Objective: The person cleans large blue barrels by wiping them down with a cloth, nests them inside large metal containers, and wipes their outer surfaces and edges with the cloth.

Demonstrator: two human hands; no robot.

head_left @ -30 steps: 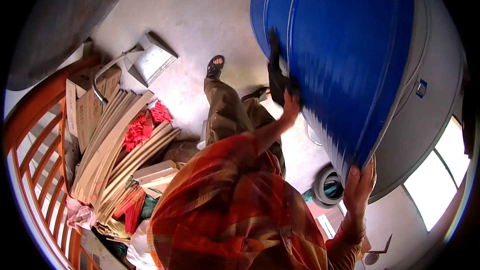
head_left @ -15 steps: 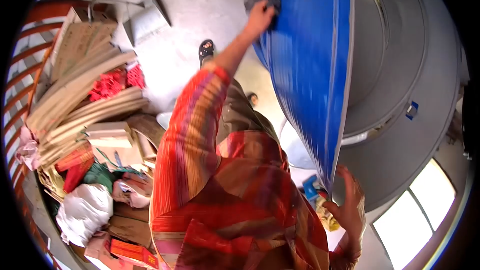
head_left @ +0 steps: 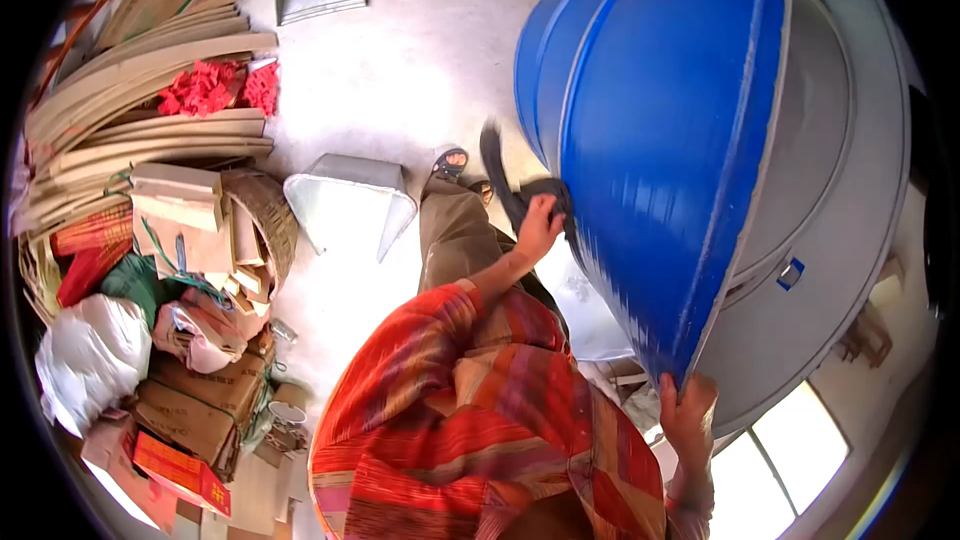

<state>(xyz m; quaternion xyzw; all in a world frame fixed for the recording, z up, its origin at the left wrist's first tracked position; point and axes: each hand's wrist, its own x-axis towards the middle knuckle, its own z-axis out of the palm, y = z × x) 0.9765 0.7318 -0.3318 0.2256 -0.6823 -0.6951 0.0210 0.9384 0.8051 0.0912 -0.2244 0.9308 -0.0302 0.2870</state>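
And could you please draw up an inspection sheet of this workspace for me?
Surface: pale, brightly lit floor; no spill seen.
Job's things: large blue, ridged, drum-like object; crumpled black cloth at its side.
Clutter: long tan strips, crumpled red material and shiny white bag, piled left; grey scoop-shaped pan on the floor.
Grips: left hand has its grip on the cloth; right hand grips the blue object's lower rim.
Cables: nothing seen.
Surroundings: bright window-like panes, lower right.
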